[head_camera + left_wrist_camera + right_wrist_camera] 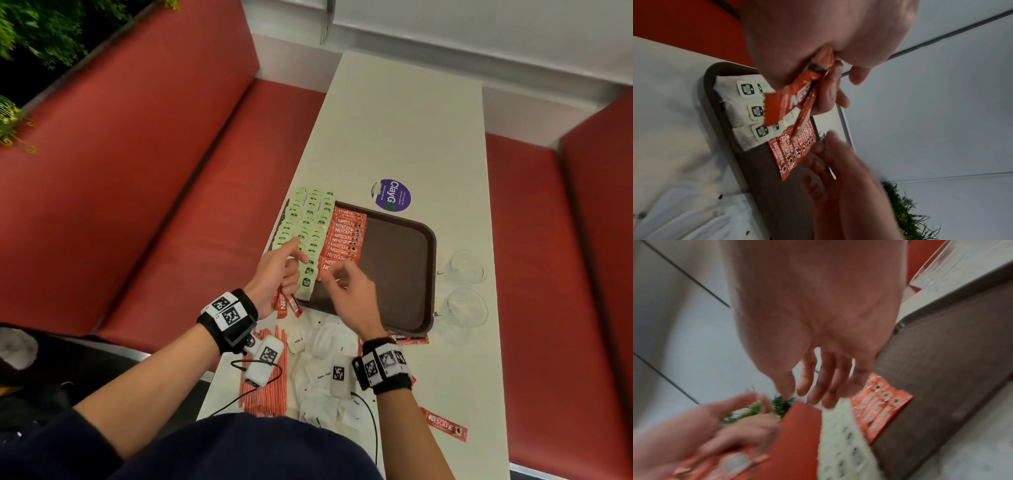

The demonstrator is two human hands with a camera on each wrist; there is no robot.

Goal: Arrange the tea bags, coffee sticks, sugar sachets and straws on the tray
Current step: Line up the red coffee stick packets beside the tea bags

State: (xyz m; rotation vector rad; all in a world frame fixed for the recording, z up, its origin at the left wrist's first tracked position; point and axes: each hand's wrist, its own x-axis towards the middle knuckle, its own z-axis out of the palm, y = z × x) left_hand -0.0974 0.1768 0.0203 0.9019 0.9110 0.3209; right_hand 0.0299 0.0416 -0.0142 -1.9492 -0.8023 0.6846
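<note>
A brown tray (397, 260) holds rows of green tea bags (308, 226) on its left side and a row of red coffee sticks (346, 236) beside them. My left hand (284, 267) hovers at the tray's near left corner, index finger stretched out, gripping a few coffee sticks (789, 100) in its curled fingers. My right hand (337, 274) hangs over the near end of the coffee row, fingers relaxed and holding nothing (812, 391). White sugar sachets (325, 346) and red striped straws (263, 373) lie on the table under my wrists.
Two clear glasses (466, 267) stand right of the tray. Loose coffee sticks lie on the table at the tray's near edge (407, 339) and near the right edge (445, 428). A purple sticker (390, 195) sits beyond the tray. Red bench seats flank the narrow table.
</note>
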